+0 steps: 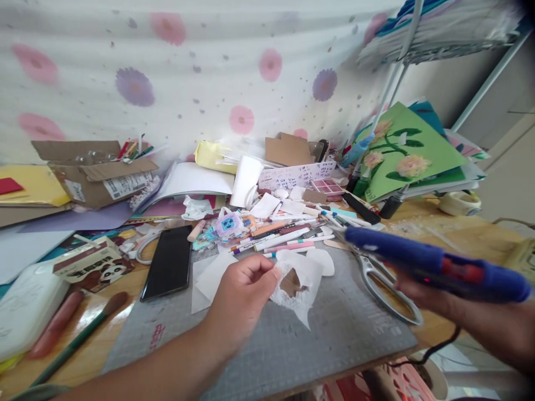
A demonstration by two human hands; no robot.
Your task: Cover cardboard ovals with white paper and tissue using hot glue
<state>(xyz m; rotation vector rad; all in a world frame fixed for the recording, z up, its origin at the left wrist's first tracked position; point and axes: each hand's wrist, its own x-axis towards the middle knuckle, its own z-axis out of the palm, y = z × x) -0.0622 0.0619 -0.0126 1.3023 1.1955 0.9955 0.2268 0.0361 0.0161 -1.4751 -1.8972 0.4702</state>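
Observation:
My left hand [244, 298] pinches the edge of a thin, crumpled white paper piece [311, 278], which has a brown patch [292, 282] at its middle. I cannot tell whether that patch is a hole or something stuck on. At the right, a blue hot glue gun [418, 259] is gripped by my right hand [434, 298], its nozzle end toward the left and a small red light showing. The gun is blurred and covers part of the hand. Large grey-handled scissors [382, 287] lie just left of and below it on the grey cutting mat [334, 345].
A black phone [168, 263], a snack box [94, 264] and a brush [83, 334] lie at the left. Behind the hands are piled markers [276, 236] and paper scraps. A cardboard box [100, 172] stands back left; a green flower card [412, 153] leans back right.

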